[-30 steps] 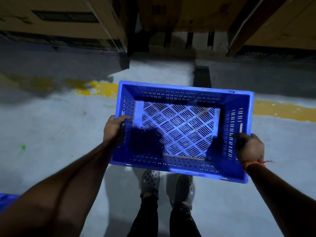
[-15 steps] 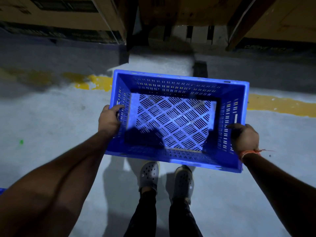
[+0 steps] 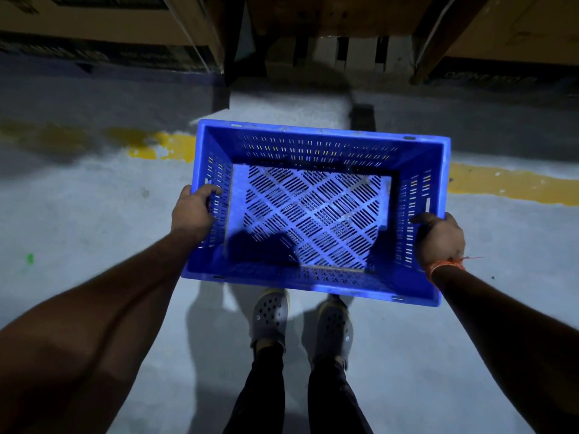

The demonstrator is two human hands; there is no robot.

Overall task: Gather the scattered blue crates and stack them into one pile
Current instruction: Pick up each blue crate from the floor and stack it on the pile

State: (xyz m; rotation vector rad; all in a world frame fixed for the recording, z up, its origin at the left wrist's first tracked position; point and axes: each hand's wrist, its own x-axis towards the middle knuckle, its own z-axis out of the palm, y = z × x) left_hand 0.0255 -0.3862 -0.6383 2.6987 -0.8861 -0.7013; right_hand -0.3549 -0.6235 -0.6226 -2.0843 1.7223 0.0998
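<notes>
While two hands grip its sides, one blue crate [image 3: 313,214] hangs.

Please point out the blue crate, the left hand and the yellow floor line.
blue crate [image 3: 313,214]: head view, on its slotted bottom.
left hand [image 3: 192,211]: head view, on its back.
yellow floor line [image 3: 513,186]: head view, on the stretch right of the crate.

Both hands — left hand [image 3: 193,211], right hand [image 3: 440,241] — grip an empty blue crate [image 3: 313,214] above grey clogs [image 3: 271,317].
</notes>
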